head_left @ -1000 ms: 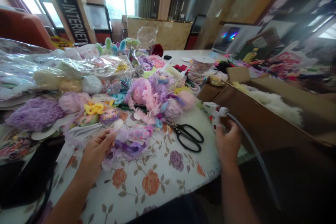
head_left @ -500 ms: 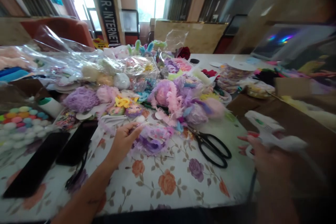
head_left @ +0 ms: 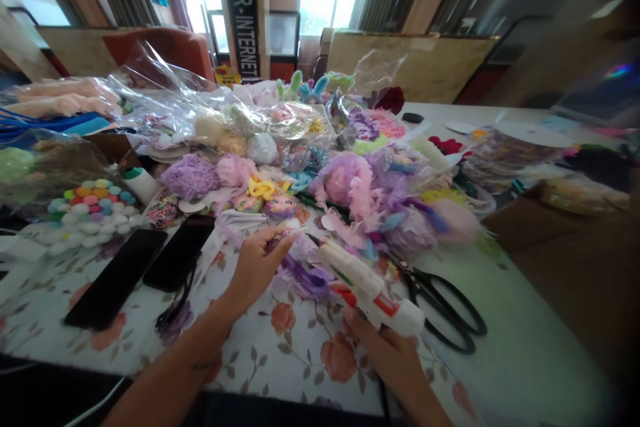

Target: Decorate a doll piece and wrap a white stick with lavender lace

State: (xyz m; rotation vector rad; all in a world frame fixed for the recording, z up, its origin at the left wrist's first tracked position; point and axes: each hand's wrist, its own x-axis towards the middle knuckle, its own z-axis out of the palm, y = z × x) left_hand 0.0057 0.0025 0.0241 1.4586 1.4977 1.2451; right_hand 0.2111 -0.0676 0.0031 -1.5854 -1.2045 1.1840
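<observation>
A white glue gun (head_left: 357, 277) with a red trigger is in my right hand (head_left: 387, 347), its fingers wrapped round the handle. Its nozzle points left, close to the fingertips of my left hand (head_left: 260, 257). Those fingers are pinched on the edge of a purple frilly ribbon piece (head_left: 313, 273), which lies on the floral tablecloth (head_left: 295, 353). The glue gun partly covers this piece. Black-handled scissors (head_left: 445, 303) rest just right of the glue gun, their blades partly hidden.
Two black phones (head_left: 117, 280) lie at the left, beside colourful pompoms (head_left: 95, 207). A heap of yarn, lace and plastic-wrapped craft pieces (head_left: 345, 180) spreads along the back. At the right stands a brown cardboard box (head_left: 565, 260). A spool of white thread (head_left: 140, 183) leans behind the phones.
My right hand has brought the glue gun from the box at the right to the ribbon piece. My left hand keeps its pinch there. The view has turned somewhat left.
</observation>
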